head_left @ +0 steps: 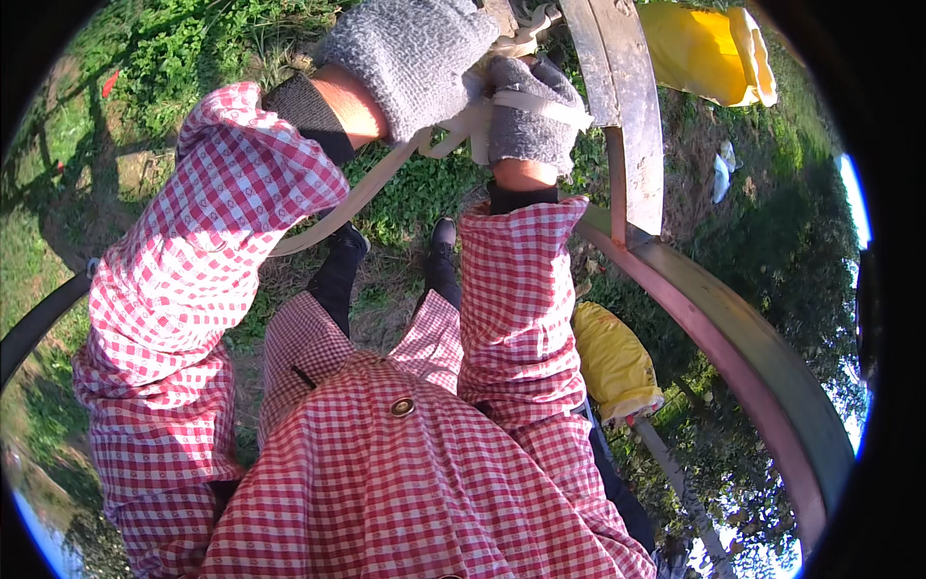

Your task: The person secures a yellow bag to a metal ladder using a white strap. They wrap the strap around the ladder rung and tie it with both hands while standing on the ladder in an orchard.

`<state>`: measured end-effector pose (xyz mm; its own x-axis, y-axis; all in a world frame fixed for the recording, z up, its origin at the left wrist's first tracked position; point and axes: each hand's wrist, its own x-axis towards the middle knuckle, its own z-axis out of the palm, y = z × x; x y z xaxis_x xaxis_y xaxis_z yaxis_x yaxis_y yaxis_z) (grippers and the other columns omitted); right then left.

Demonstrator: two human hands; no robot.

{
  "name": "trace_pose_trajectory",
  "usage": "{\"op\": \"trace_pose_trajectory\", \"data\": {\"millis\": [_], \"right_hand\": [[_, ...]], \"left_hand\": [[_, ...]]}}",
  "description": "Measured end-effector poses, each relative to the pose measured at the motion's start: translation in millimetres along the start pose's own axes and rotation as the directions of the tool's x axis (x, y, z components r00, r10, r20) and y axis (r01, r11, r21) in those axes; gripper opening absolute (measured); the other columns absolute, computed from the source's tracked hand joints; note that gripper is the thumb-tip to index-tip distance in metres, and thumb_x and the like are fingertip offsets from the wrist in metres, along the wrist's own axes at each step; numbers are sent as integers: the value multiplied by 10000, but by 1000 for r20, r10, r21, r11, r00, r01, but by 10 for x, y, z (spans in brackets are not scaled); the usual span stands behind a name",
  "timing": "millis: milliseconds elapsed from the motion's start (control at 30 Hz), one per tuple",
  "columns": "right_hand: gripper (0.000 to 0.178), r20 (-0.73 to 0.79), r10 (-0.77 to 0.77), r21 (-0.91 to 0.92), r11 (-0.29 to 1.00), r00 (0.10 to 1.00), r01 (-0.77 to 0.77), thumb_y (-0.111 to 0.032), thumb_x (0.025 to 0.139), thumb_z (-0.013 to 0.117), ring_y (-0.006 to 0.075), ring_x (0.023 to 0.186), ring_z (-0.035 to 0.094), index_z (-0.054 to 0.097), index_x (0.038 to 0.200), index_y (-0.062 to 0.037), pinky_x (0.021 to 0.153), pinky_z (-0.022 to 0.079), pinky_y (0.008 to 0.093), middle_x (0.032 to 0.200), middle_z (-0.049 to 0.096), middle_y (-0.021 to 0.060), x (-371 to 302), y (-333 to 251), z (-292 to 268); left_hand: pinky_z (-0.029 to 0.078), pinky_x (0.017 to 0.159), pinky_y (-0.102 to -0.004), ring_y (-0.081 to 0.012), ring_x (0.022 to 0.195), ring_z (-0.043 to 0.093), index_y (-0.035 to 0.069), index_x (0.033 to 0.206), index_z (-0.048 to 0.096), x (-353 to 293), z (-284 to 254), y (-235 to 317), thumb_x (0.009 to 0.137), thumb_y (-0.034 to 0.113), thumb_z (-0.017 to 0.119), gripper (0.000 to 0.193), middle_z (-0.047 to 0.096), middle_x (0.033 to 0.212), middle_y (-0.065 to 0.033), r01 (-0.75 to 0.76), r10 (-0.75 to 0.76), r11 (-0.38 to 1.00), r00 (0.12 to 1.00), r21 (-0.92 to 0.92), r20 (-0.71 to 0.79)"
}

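My right hand (535,116), in a grey knitted glove, is closed at a pale fabric strap (365,191). One turn of the strap lies across the back of this glove. Beside it, farther up and to the left, my left hand (410,63) wears the same kind of glove. Its fingers look curled, and what lies under them is hidden. From between the hands the strap hangs in a loop down to the left, with a twisted piece (526,37) above my right hand. Close by on the right stands a worn metal beam (637,179).
A curved metal rail (743,343) sweeps down the right side. One yellow sack-like thing (699,53) lies at the upper right; another yellow piece (614,362) is beside my right elbow. Green weeds (183,58) cover ground at the left. White litter (722,172) lies beyond the beam.
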<state>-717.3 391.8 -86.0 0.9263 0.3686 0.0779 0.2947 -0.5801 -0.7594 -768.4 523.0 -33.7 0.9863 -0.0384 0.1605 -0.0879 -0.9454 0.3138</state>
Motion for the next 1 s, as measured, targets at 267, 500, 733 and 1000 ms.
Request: {"op": "trace_pose_trajectory", "data": {"millis": [267,500,733,1000], "right_hand": [[196,-42,48,134,990,998,-42,-206,749,603,237,600,586,638,767,-14,588,446,320,690,623,138,26,14,26],[200,-56,6,179,984,998,4,-180,761,588,216,688,610,637,899,-44,625,473,307,771,634,98,29,103,104],[180,252,-201,-346,895,947,282,-113,797,540,190,723,611,613,947,-46,624,486,281,821,622,88,42,209,-5],[164,128,162,339,920,979,-196,-192,752,624,151,615,581,636,815,-40,566,458,293,698,623,60,54,89,-37]], "left_hand": [[487,698,-397,-305,817,610,70,983,591,327,44,-9,794,196,486,250,630,886,-167,139,-116,989,943,-53,313],[490,671,-366,-273,777,616,41,885,625,238,-59,85,705,164,552,230,632,816,-124,-161,121,970,970,181,211],[442,522,-333,-237,631,586,88,655,519,-42,243,-302,662,172,553,90,582,629,-79,-304,316,945,943,121,-103],[475,623,-301,-194,683,582,46,913,583,-78,163,-182,793,177,546,181,582,740,-71,232,-241,842,969,-488,45]]}}
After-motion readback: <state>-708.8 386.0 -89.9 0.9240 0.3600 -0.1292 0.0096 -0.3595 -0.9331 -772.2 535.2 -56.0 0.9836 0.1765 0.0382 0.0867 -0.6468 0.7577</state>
